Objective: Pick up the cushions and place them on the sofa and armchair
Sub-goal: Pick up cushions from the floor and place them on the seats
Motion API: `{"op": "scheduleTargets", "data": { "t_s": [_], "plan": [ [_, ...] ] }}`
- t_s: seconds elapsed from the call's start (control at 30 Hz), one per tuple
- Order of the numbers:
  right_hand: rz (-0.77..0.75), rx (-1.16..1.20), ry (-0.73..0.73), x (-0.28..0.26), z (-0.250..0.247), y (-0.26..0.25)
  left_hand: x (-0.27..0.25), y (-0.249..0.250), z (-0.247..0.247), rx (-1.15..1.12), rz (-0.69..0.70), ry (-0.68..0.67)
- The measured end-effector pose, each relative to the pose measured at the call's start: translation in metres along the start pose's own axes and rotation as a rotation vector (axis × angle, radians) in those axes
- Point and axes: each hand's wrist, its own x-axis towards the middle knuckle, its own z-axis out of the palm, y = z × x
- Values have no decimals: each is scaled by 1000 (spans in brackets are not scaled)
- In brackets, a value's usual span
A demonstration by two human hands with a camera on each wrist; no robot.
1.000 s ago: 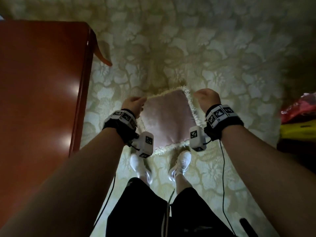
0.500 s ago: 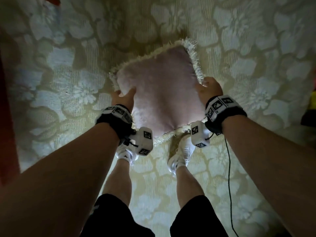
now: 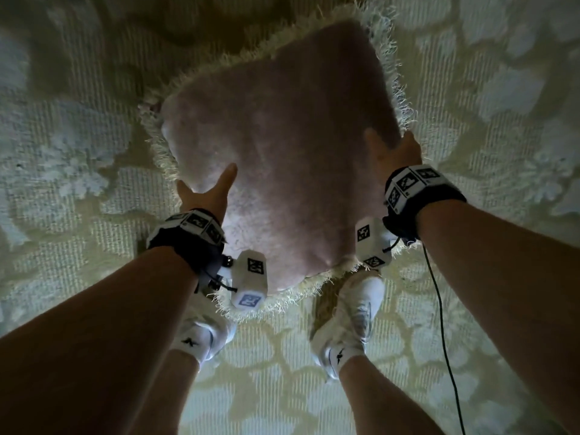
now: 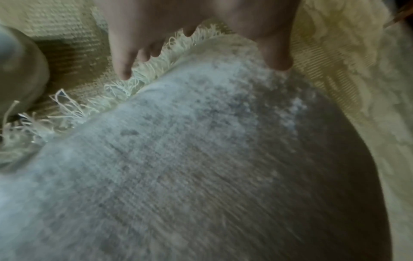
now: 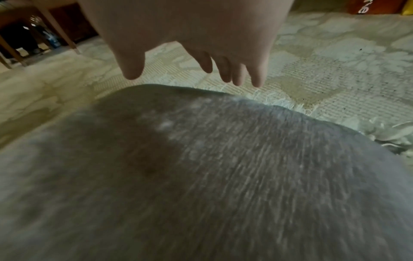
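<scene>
Compared with 0.5 s earlier, the pink cushion point(image 3: 276, 146) sits closer to the head camera and fills more of the view, and the red desk edge at left is gone. The left hand point(image 3: 205, 196) and right hand point(image 3: 394, 152) grip its 2 side edges, thumbs on top, fingers point(image 4: 121, 67) under the cream fringe point(image 3: 398, 98). Cushion is held above the floral carpet point(image 3: 78, 171) and white sneakers point(image 3: 354, 312). White letters on an orange package point(image 5: 375, 7) are cut off, unreadable.
</scene>
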Motion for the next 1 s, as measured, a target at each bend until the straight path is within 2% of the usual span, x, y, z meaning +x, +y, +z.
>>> {"op": "scheduleTargets", "data": {
  "t_s": [0.17, 0.47, 0.6, 0.8, 0.9, 1.0],
  "plan": [
    [81, 89, -3, 32, 17, 9, 26, -8, 17, -38, 75, 5],
    [102, 153, -16, 53, 20, 20, 46, -8, 25, -138, 6, 86],
    [124, 169, -90, 56, 17, 22, 56, -11, 24, -160, -22, 111],
    [114, 146, -114, 46, 1, 23, 59, -17, 23, -224, -37, 32],
    [161, 155, -164, 29, -13, 20, 79, -28, 13, -267, -92, -95],
    [221, 147, -179, 6, -31, 19, 87, -34, -3, -321, -74, -199]
  ]
}}
